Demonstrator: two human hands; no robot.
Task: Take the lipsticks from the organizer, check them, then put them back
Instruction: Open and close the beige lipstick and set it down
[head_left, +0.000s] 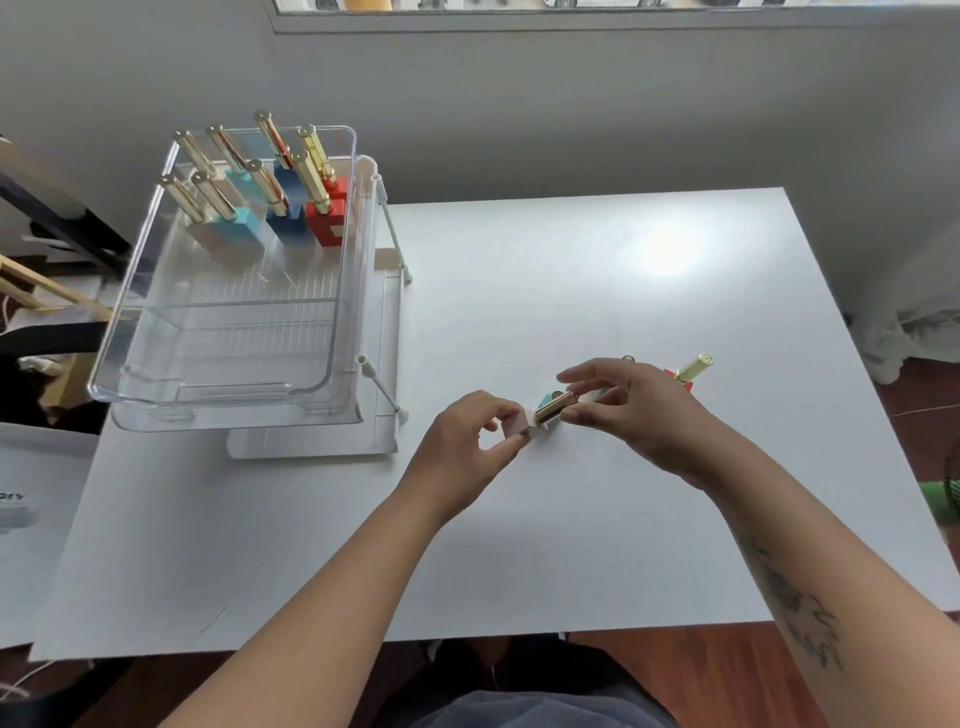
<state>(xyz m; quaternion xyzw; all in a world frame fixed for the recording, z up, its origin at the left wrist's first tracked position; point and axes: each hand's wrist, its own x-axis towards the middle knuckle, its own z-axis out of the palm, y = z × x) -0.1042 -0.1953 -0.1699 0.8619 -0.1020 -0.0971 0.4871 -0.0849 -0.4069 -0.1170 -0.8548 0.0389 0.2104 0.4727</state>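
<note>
Nearest the camera, two bare forearms reach out over a white table (519, 545). The left hand (467, 441) pinches the pale pink base (517, 420) of a lipstick between thumb and fingers. The right hand (628, 410) holds the gold tube (555, 406) of the same lipstick between thumb and fingertips, its other fingers loosely spread above. The lipstick lies roughly level between the two hands, just over the table surface; whether it touches the table cannot be told.

Right behind the held lipstick, a teal lipstick (546, 402) shows as a small corner, mostly hidden by the hands. Just past the right hand, a red lipstick (688, 371) stands on the table with its gold tube leaning to the right. The gold tip of another one (628, 359) peeks over the right hand's knuckles; the rest of it is hidden.

Farther back on the left, a clear organizer (130, 312) sits on a white rack (387, 332) at the table's left edge. At its far end eight lipsticks stand in two rows, gold tubes tilted back and to the left: pink ones (200, 236) on the left, then teal ones (244, 228), blue ones (285, 221) and red ones (326, 226) on the right. The near half of the organizer holds nothing.
</note>
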